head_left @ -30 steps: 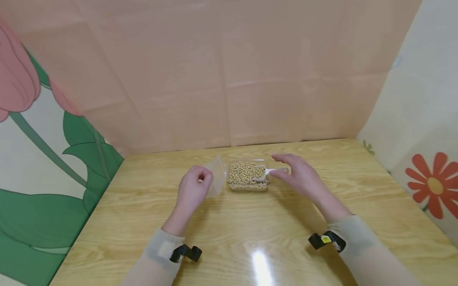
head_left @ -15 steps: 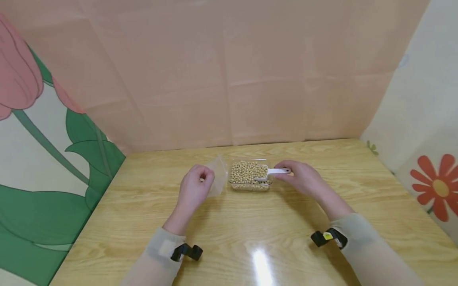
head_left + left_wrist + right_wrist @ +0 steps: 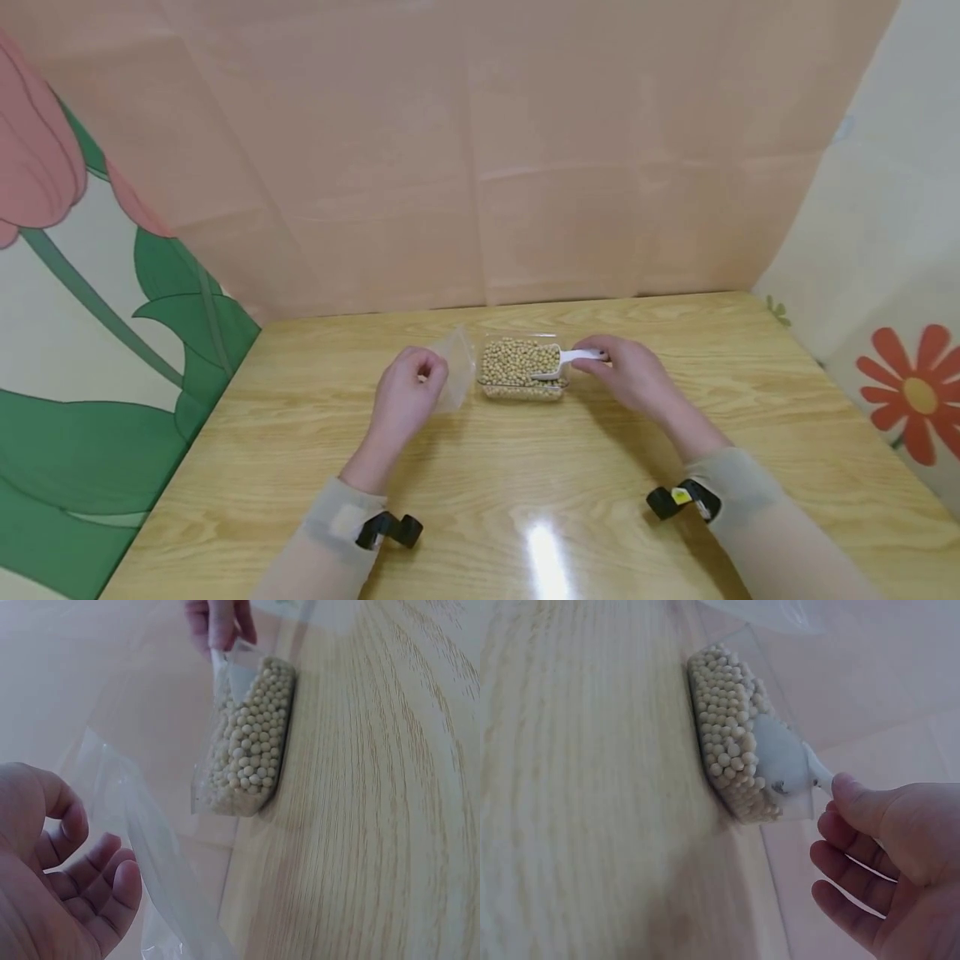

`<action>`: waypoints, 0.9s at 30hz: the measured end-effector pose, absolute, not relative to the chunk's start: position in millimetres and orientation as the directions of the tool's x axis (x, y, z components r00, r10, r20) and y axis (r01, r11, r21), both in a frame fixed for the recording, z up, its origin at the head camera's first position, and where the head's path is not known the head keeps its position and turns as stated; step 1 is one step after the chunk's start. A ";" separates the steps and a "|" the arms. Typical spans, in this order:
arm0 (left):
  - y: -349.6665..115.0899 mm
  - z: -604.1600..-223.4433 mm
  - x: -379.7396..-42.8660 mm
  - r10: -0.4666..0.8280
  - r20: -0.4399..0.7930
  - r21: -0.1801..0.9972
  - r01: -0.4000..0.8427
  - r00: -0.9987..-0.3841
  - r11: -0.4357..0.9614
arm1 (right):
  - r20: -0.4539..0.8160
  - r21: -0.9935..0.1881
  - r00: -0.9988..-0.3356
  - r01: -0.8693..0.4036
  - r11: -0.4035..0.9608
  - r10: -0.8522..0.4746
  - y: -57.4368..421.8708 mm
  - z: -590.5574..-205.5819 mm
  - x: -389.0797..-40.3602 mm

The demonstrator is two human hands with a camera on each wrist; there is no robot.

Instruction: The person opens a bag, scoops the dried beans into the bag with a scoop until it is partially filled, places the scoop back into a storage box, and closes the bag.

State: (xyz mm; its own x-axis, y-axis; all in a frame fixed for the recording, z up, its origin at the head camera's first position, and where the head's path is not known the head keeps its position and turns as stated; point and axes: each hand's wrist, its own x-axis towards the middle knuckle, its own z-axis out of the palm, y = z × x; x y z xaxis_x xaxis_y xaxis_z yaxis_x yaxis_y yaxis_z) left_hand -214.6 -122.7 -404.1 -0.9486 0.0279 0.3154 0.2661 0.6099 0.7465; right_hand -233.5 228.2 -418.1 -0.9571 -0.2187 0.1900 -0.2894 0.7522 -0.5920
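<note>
Pale wood across the lower head view: a tabletop (image 3: 480, 467) with a clear box (image 3: 522, 392) of beige beans (image 3: 510, 361) toward its far edge, between the two hands. Bowl of a white scoop (image 3: 577, 356) sunk partly into the beans at the box's right end, handle sticking out past the rim. Handle pinched between thumb and fingers of the right hand (image 3: 637, 377). Just left of the box, a translucent bag (image 3: 459, 375), upright with a slight lean. Alongside it, the left hand (image 3: 401, 390), thumb and fingers curled into a ring, apparently pinching the bag's near edge, though with the contact mostly hidden. At each wrist, a light sleeve (image 3: 738, 483) and a small black device (image 3: 390, 530). Behind, pink sheeting (image 3: 450, 167); at the left, printed tulips (image 3: 37, 150); at the right, a red flower (image 3: 918, 396).

From the left wrist: curled fingers at lower left, film of the bag slanting down just past the fingertips. Farther off, the box with beans heaped inside, scoop at the far end, right hand at the handle.

From the right wrist: thumb laid on the white handle, forefinger beneath, remaining fingers loosely bent. Bowl of the scoop inside the box, beans banked against it. Bag's edge at the top, beyond the box.
</note>
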 end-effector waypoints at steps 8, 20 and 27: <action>-119.0 -403.1 -214.3 0.035 0.326 0.738 0.278 -0.945 0.615 | 0.292 -0.459 -0.918 -0.380 0.803 -0.267 224.2 -404.3 -235.2; -120.8 -403.8 -212.4 0.049 0.314 0.740 0.277 -0.948 0.613 | 0.333 -0.330 -0.891 -0.416 0.847 -0.308 219.6 -380.2 -231.9; -122.0 -403.4 -211.5 0.049 0.307 0.743 0.271 -0.951 0.612 | 0.356 -0.308 -0.876 -0.438 0.844 -0.324 226.5 -375.7 -234.2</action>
